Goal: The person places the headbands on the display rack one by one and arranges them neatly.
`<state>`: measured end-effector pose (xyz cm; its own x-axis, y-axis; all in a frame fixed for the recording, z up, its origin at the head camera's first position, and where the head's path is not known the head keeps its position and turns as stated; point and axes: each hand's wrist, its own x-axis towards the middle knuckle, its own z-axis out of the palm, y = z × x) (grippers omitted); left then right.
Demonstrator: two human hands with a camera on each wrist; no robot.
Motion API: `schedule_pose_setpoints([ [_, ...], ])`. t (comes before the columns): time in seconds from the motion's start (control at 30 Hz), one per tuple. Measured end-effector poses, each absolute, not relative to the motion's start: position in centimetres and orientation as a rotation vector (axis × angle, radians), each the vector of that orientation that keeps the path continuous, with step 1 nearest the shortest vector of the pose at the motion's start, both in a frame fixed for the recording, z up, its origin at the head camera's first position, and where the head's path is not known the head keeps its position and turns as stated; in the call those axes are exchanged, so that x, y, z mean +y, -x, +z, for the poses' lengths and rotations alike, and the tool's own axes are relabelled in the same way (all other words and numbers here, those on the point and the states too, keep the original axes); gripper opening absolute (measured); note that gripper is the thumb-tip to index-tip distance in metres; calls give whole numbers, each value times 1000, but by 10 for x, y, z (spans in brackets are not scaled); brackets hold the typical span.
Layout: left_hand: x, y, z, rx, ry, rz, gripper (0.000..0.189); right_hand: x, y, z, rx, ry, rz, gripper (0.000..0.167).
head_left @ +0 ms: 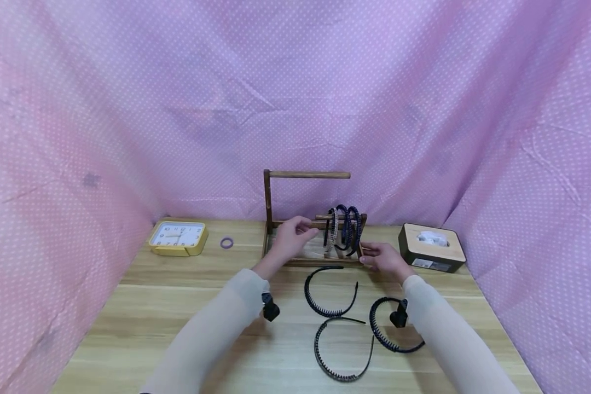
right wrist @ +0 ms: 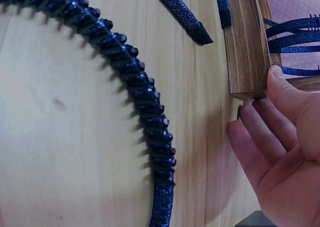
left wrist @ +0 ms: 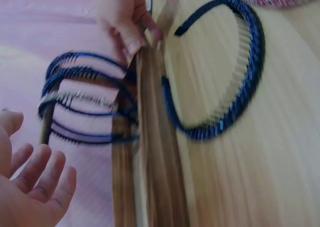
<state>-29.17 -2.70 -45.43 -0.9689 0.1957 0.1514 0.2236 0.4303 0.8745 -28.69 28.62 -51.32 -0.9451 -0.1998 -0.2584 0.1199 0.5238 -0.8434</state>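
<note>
A wooden rack (head_left: 268,197) with a tall bar and a lower bar stands on the table before the pink cloth. Several hairbands, dark blue ones (head_left: 357,230) and a silvery one (head_left: 333,230), hang on the lower bar. My left hand (head_left: 293,239) hovers over the rack's tray, left of these hairbands, fingers loosely bent and holding nothing. At the rack's right front corner, my right hand (right wrist: 285,137) grips the wood, its thumb on the inner edge and its fingers at the outer side. A dark hairband (left wrist: 255,52) lies just in front of the rack.
Nearer me lie two more hairbands, one in the middle (head_left: 320,361) and one at the right (head_left: 376,328) beside my right forearm. A yellow clock (head_left: 179,235) and a purple ring (head_left: 222,242) are at the left; a tissue box (head_left: 432,247) stands at the right.
</note>
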Motion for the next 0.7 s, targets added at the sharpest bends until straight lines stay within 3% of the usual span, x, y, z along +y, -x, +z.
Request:
schedule_pose_setpoints([
  [0.37,-131,299,-477,-2778,179,-1378,31,287,285,-513,2431,100,-1396,63],
  [0.7,-159,296,-507,-2888,216,-1549,41,286,285,-514,2443,127,-1401,61],
])
